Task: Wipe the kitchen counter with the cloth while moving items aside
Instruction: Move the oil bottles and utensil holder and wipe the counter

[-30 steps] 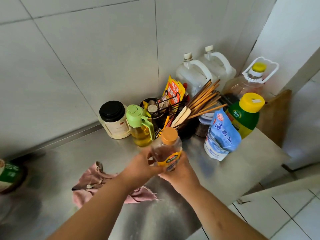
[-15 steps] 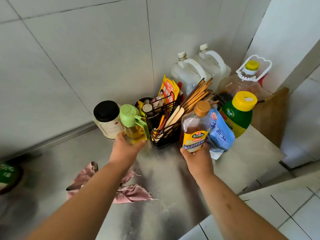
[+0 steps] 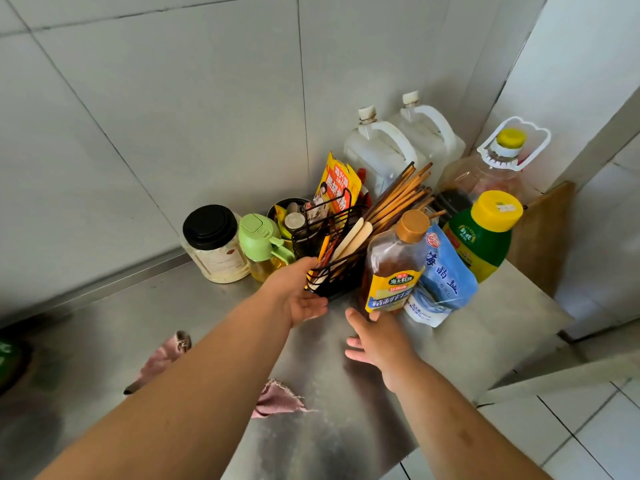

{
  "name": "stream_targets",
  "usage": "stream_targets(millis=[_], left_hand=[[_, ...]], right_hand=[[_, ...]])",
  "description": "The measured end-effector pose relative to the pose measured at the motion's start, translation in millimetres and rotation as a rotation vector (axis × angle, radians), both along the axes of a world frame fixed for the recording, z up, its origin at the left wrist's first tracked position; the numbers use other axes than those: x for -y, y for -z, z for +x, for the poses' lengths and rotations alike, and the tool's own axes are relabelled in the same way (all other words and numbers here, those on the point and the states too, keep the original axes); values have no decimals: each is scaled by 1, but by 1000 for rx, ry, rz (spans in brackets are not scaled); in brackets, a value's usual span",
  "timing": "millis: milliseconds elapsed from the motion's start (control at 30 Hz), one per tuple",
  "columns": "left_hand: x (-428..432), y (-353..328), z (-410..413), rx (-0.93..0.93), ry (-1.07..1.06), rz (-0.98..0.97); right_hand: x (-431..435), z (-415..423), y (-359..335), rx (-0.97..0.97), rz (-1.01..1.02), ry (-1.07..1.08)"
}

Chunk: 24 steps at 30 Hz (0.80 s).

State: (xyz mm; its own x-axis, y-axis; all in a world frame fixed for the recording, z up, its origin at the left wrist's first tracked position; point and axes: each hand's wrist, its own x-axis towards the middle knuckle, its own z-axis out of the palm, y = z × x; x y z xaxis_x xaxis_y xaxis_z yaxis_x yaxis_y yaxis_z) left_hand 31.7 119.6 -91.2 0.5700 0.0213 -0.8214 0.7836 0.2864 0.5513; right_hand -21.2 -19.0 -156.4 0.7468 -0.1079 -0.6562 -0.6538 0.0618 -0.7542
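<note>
— Looking down from the head camera: where's the cloth?
— Crumpled on the steel counter under the left forearm, nearer the person than both hands. The left hand seems closer to it.
— Fingers?
— Left hand's are relaxed against the wire utensil caddy. The right hand is splayed and empty, just below the cooking-wine bottle.
— Writing?
— "海天料酒" on the bottle; the salt bag reads "海晶盐".

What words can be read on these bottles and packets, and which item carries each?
"海天料酒": yellow label of the brown plastic bottle with the tan cap.
"精制料酒": blue band lower on that label.
"海晶盐": blue and white plastic pouch.
Too blurred or small: green bottle with the yellow cap, yellow and red foil packet, clear jar with the black lid.
</note>
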Motion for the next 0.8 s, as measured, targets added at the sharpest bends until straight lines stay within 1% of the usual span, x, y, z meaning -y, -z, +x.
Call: stream_targets(millis=[133,233,533,600,700,800], left_hand=[[3,0,1,57,18,63],[-2,1,-11,69,39,107],[-25,7,-44,68,97,176],[-31,6,-50,66,122,181],[-41,5,-60,51,184,194],[-52,5,-72,40,197,203]], right_hand=[[1,2,-4,-21,28,25],[4,3,-2,-1,0,23],[8,-1,-4,45,-177,-55],[10,-2,-5,51,-207,-35],[16,-4,-7,116,-218,20],[21,-5,-11,174,-239,-2]])
